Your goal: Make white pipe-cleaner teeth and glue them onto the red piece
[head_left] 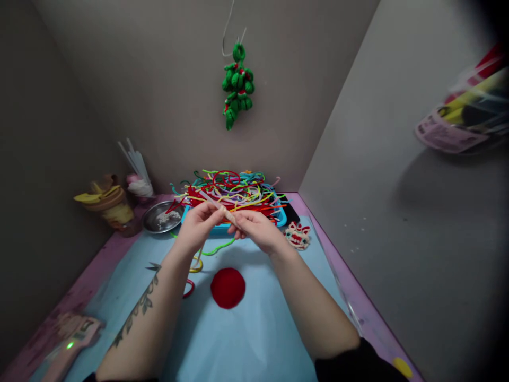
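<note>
Above the light blue mat (262, 329), my left hand (198, 224) and my right hand (258, 229) meet, both pinched on a pale, whitish pipe cleaner (222, 210) that runs up and to the left between them. Just behind my hands a blue tray (283, 218) holds a tangled heap of coloured pipe cleaners (233, 192). A round red fuzzy disc (228, 287) lies on the mat below my hands. A green pipe cleaner (219, 247) and a yellow loop (196, 264) lie under my left wrist.
A small metal dish (161, 216) and a yellow-brown craft figure (107, 204) stand at the back left. A small red-and-white lion figure (298, 235) sits right of the tray. A green pipe-cleaner ornament (237, 85) hangs on the back wall. A pink device (69, 342) lies front left.
</note>
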The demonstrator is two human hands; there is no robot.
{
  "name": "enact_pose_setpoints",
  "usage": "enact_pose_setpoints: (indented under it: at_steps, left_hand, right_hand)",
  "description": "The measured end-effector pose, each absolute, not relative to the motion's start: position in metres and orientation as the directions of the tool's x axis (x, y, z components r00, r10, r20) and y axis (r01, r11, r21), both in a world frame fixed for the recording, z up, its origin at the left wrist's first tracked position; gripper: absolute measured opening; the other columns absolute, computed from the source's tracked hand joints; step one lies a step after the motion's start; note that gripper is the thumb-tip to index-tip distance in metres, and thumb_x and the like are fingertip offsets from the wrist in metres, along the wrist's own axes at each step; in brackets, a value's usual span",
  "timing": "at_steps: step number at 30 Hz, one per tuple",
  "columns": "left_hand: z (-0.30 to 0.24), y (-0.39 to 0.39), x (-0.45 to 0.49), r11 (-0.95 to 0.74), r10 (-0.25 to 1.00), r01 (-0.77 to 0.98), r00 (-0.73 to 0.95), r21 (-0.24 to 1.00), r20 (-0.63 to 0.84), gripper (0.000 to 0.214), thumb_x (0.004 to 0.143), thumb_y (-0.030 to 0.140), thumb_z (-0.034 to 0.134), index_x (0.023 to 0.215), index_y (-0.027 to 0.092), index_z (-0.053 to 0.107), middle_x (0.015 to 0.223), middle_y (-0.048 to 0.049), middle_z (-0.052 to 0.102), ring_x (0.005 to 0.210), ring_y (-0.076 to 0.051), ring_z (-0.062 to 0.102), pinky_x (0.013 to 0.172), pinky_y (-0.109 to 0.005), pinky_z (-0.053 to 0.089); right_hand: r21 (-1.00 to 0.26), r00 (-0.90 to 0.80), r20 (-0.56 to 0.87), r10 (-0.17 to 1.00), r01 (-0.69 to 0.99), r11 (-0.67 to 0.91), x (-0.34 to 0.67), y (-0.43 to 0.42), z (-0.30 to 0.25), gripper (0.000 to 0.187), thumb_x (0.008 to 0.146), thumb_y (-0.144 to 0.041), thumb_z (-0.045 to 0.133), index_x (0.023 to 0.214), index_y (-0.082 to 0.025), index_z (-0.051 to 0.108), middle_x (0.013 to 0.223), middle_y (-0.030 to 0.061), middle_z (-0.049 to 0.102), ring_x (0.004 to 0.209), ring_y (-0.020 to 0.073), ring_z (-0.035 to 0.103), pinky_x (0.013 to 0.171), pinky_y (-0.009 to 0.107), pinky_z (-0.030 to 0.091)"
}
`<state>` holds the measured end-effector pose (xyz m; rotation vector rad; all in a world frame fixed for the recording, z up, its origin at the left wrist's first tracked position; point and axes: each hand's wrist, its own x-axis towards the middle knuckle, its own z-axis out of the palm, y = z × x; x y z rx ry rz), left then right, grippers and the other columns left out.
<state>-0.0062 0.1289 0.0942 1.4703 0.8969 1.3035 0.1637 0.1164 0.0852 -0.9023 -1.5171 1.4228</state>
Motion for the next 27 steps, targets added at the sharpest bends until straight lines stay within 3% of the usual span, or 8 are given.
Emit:
enact_pose_setpoints:
  at_steps: [3, 6, 12, 15, 19, 23, 27]
  left_hand:
    - [0.094, 0.127, -0.008, -0.322, 0.903, 0.023, 0.307, 0.947, 0.299, 0.021, 0.076, 0.035, 0.068, 0.081, 0.015, 0.066, 0.075, -0.0033, 0.065, 0.070, -0.014, 0.059, 0.067, -0.025, 0.047]
    - [0.094, 0.126, -0.009, -0.369, 0.897, 0.104, 0.300, 0.924, 0.325, 0.021, 0.077, 0.036, 0.066, 0.080, 0.015, 0.067, 0.073, -0.0028, 0.065, 0.067, -0.013, 0.057, 0.064, -0.024, 0.045]
    - [0.095, 0.122, -0.004, -0.375, 0.926, 0.217, 0.137, 0.901, 0.352, 0.022, 0.074, 0.036, 0.067, 0.068, 0.015, 0.064, 0.060, 0.0003, 0.060, 0.055, -0.010, 0.050, 0.052, -0.021, 0.038]
    - [0.092, 0.120, 0.001, -0.352, 0.936, 0.217, 0.061, 0.910, 0.348, 0.025, 0.076, 0.037, 0.064, 0.063, 0.015, 0.060, 0.056, 0.0013, 0.057, 0.052, -0.010, 0.048, 0.050, -0.020, 0.037]
    - [0.086, 0.118, 0.010, -0.319, 0.941, 0.191, -0.051, 0.928, 0.333, 0.026, 0.076, 0.037, 0.064, 0.063, 0.015, 0.060, 0.053, 0.0026, 0.055, 0.050, -0.009, 0.046, 0.048, -0.019, 0.035]
    - [0.083, 0.116, 0.017, -0.267, 0.950, 0.110, -0.134, 0.957, 0.281, 0.025, 0.075, 0.038, 0.065, 0.066, 0.015, 0.063, 0.054, 0.0023, 0.057, 0.049, -0.009, 0.048, 0.048, -0.020, 0.038]
    - [0.080, 0.115, 0.021, -0.241, 0.947, 0.085, -0.196, 0.967, 0.254, 0.025, 0.074, 0.038, 0.067, 0.066, 0.015, 0.065, 0.061, 0.0004, 0.062, 0.053, -0.010, 0.051, 0.051, -0.020, 0.041]
  right_hand:
    - [-0.986, -0.484, 0.021, 0.875, -0.154, -0.062, 0.164, 0.116, 0.084, 0.046, 0.070, -0.060, 0.065, 0.070, -0.014, 0.060, 0.060, 0.0002, 0.062, 0.048, 0.0070, 0.050, 0.048, 0.019, 0.039]
    - [-0.973, -0.501, -0.033, 0.865, -0.180, -0.142, 0.163, 0.116, 0.083, 0.044, 0.066, -0.057, 0.070, 0.070, -0.015, 0.059, 0.055, -0.0021, 0.059, 0.044, 0.0058, 0.048, 0.044, 0.018, 0.036]
    - [-0.993, -0.323, 0.079, 0.943, -0.104, 0.048, 0.155, 0.113, 0.082, 0.041, 0.068, -0.056, 0.068, 0.069, -0.016, 0.057, 0.058, -0.0023, 0.059, 0.050, 0.0082, 0.051, 0.051, 0.020, 0.042]
    - [-0.965, -0.151, 0.227, 0.962, 0.096, 0.243, 0.149, 0.109, 0.081, 0.035, 0.079, -0.050, 0.059, 0.069, -0.017, 0.058, 0.060, -0.0022, 0.058, 0.054, 0.0092, 0.051, 0.053, 0.021, 0.040]
    - [-0.788, 0.009, 0.462, 0.887, 0.463, 0.406, 0.142, 0.102, 0.078, 0.027, 0.089, -0.037, 0.050, 0.076, -0.018, 0.064, 0.068, -0.0004, 0.063, 0.062, 0.0113, 0.055, 0.058, 0.022, 0.038]
    - [-0.561, -0.014, 0.601, 0.799, 0.705, 0.435, 0.139, 0.100, 0.072, 0.023, 0.092, -0.028, 0.046, 0.085, -0.019, 0.066, 0.081, 0.0034, 0.069, 0.079, 0.0151, 0.061, 0.072, 0.024, 0.039]
    - [-0.395, -0.075, 0.658, 0.749, 0.813, 0.428, 0.140, 0.101, 0.067, 0.024, 0.093, -0.026, 0.044, 0.089, -0.020, 0.067, 0.082, 0.0046, 0.070, 0.080, 0.0164, 0.062, 0.074, 0.025, 0.038]
